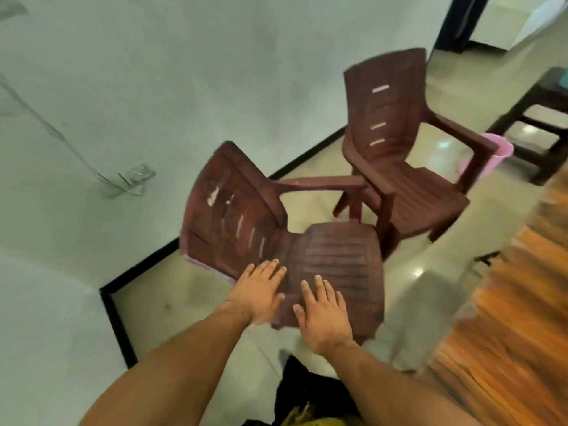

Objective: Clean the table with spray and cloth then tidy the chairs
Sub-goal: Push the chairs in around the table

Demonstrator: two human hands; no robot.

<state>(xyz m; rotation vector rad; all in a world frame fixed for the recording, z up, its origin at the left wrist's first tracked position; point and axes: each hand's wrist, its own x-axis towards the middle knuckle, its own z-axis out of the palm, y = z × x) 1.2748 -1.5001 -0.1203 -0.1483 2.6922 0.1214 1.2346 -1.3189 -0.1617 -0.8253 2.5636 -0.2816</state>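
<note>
Your left hand (259,290) and right hand (322,315) both reach out over the near brown moulded plastic armchair (307,241), fingers (319,285) spread wide and flat, holding nothing; whether the palms press on its seat or float just above, you cannot tell through the blur. That chair stands on the pale glossy tiled floor (190,305), its backrest toward the white wall (153,87) and its armrest just beside the second brown plastic armchair (399,155). Open floor lies between the near chair and the wall's black skirting. The orange-brown wooden surface (507,318) fills the right edge, with a strip of floor between it and the chairs. A pink plastic bucket (491,158) sits behind the far chair, beside a dark wooden stool (541,124).
</note>
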